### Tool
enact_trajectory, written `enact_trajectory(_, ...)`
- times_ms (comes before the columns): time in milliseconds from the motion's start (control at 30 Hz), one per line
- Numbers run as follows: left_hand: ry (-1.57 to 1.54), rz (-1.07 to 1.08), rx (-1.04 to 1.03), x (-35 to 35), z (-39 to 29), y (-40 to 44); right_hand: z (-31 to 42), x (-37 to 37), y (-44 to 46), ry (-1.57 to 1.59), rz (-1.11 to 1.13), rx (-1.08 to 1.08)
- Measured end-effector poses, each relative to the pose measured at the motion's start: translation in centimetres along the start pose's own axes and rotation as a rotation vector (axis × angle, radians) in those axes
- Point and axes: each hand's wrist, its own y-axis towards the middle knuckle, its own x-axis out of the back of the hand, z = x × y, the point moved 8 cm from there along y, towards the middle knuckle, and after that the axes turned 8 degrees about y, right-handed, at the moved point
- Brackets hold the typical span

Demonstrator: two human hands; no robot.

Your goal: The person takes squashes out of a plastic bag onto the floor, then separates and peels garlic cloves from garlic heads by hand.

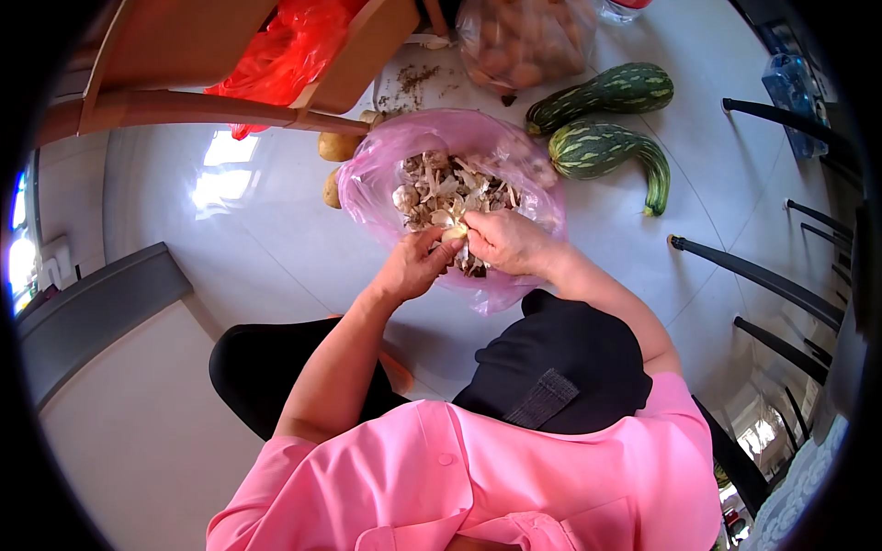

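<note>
Over an open pink plastic bag (367,188), both hands come together at a pale garlic clove (455,233). My left hand (418,264) pinches the clove between thumb and fingers. From the other side, my right hand (503,241) has its thumb and forefinger closed at the clove's upper edge, on what looks like papery skin. Beneath the hands, the bag holds garlic bulbs (405,197) and loose dry skins (470,188). The hands hide part of the garlic.
Two striped green squashes (602,151) lie right of the bag, with a clear bag of round brown items (525,46) behind. Potatoes (338,145) sit by a cardboard box (175,46) holding a red plastic bag (292,60). Black furniture legs (753,280) stand at right.
</note>
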Motion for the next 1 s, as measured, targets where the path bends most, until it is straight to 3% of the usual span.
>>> enact_trajectory(200,0.27,-0.029,-0.151,0.1,-1.3,-0.2,0.2,-0.4,-0.2,-0.054,0.065,-0.057)
enact_trajectory(267,0.146,0.035,-0.03,-0.4,-0.7,-0.4,0.1,-0.4,-0.3,-0.011,0.056,-0.09)
enact_trajectory(333,0.122,0.066,-0.039,-0.5,-0.9,-0.5,-0.2,-0.5,-0.5,0.03,0.047,-0.123)
enact_trajectory(400,0.097,0.095,-0.049,-0.4,-1.1,-0.6,-0.2,-0.1,-0.8,0.278,-0.047,-0.103)
enact_trajectory(433,-0.104,0.167,-0.001,-0.8,-0.8,-0.7,-0.2,-0.1,-0.8,0.278,-0.047,-0.103)
enact_trajectory(467,-0.306,0.24,0.049,-1.3,-0.7,-0.9,-0.8,-0.5,-1.1,0.396,-0.006,-0.21)
enact_trajectory(500,-0.305,0.242,0.047,-1.1,-0.7,-0.9,-1.3,-0.9,-1.4,0.512,0.033,-0.314)
enact_trajectory(600,-0.301,0.251,0.064,-1.0,-0.8,-0.7,-3.2,-1.1,-1.2,0.411,-0.03,-0.3)
enact_trajectory(733,-0.236,0.111,0.068,0.0,0.3,-0.1,-2.4,0.6,-1.1,0.033,-0.207,-0.106)
enact_trajectory(833,-0.19,0.035,0.091,0.6,1.0,0.2,-2.0,1.2,-1.3,0.104,-0.17,-0.273)
enact_trajectory(933,-0.244,-0.049,0.011,0.9,0.0,0.1,-0.4,0.9,-1.2,0.316,-0.103,-0.266)
enact_trajectory(1000,-0.078,-0.08,0.075,1.1,-0.4,-0.2,1.2,1.0,-0.9,0.238,-0.107,-0.156)
